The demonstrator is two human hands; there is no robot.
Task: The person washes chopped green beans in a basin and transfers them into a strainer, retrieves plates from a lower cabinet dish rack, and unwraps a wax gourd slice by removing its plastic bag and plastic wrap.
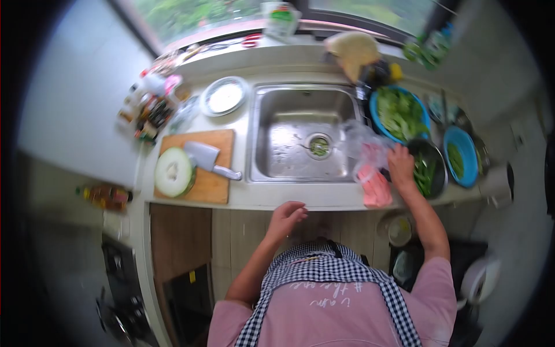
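My left hand (287, 218) hovers in front of the counter edge, below the sink, its fingers loosely bent and holding nothing. Over on the right, my right hand (401, 165) reaches down between a clear plastic bag (361, 141) and the left rim of a dark bowl (437, 179). Its fingertips are blurred and partly hidden, so I cannot tell whether they grip anything. Green vegetable pieces (425, 175) lie in that bowl. Just left of my right wrist is a pink cloth or glove-like item (376, 186), hanging slightly over the counter edge.
The steel sink (280, 136) has green scraps in its drain. On the left, a cutting board (217, 192) holds a cleaver (202, 154) and a cut winter melon (174, 172). White plates (224, 96) stand behind. A blue basin (428, 122) of leafy greens and a smaller blue basket (471, 165) are right.
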